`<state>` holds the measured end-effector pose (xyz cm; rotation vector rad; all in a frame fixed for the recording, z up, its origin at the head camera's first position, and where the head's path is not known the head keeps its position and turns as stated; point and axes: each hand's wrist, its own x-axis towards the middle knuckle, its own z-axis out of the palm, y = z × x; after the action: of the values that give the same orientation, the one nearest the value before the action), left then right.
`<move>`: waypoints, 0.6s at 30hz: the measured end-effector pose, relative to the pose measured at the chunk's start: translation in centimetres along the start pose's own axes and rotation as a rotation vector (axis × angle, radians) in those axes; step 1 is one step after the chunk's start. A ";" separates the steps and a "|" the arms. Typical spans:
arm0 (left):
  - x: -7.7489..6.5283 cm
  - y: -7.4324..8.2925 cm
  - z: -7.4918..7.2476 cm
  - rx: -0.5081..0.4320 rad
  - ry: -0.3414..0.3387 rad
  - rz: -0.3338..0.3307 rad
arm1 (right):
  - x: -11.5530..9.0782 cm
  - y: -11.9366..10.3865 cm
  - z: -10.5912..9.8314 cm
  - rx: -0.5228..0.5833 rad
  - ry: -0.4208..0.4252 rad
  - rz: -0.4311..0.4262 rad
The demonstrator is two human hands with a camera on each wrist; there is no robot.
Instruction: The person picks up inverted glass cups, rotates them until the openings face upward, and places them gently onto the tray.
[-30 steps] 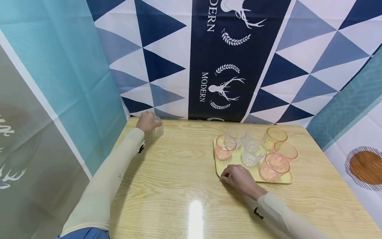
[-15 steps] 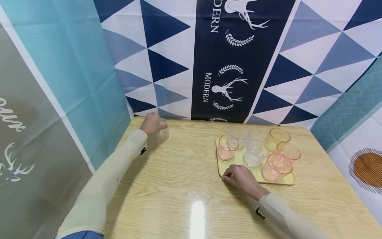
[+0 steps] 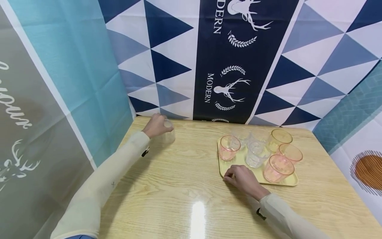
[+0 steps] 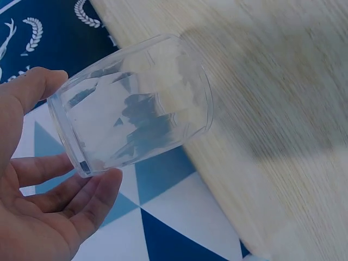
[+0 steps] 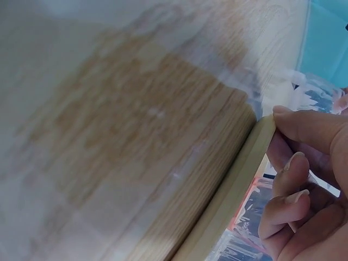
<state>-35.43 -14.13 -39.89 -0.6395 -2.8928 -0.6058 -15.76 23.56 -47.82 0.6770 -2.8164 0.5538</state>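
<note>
My left hand [image 3: 156, 126] holds a clear plastic cup [image 4: 136, 106] near the table's far left corner. In the left wrist view, thumb and fingertips pinch the cup around one end, and the other end points away from the palm. At the right of the table is a yellow tray [image 3: 221, 164] bearing several cups. Among them are a pink cup [image 3: 229, 149] at the left, a clear cup [image 3: 256, 155] in the middle and a yellow cup [image 3: 280, 141] at the back. My right hand [image 3: 243, 181] pinches the tray's front left edge between thumb and fingers [image 5: 288, 174].
The wooden table [image 3: 179, 186] spreads between the two hands, with a bright reflection near its front. A patterned cloth [image 3: 173, 59] hangs right behind the far edge. Blue and grey cloth [image 3: 80, 59] closes off the left side.
My left hand has moved slightly to the right with the clear cup. My right hand has stayed at the tray's edge. The head view has shifted a little to the left.
</note>
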 end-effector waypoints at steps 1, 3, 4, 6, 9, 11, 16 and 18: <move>-0.1 0.2 0.0 0.000 0.000 0.008 | 0.0 0.0 0.0 -0.001 -0.001 0.004; -0.3 0.6 0.0 0.005 0.003 0.031 | 0.0 0.0 0.0 -0.002 0.001 0.004; -0.4 0.8 0.1 0.003 0.002 0.040 | 0.0 0.0 0.0 -0.003 0.001 0.006; -0.6 1.3 0.1 0.002 -0.004 0.052 | 0.0 0.0 0.0 -0.007 0.002 0.007; -1.0 1.9 0.1 -0.003 -0.021 0.063 | 0.0 0.0 0.0 -0.006 -0.006 0.010; -1.2 2.4 0.0 -0.013 -0.033 0.063 | 0.0 0.0 0.0 -0.005 -0.013 0.015; -1.7 3.3 0.0 -0.009 -0.040 0.077 | 0.0 0.0 0.1 -0.003 -0.012 0.019; -1.9 3.5 0.1 0.006 -0.042 0.086 | 0.0 0.1 0.1 -0.003 -0.005 0.011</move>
<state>-32.20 -11.87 -39.07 -0.7800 -2.8871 -0.5785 -15.82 23.57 -47.92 0.6633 -2.8271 0.5510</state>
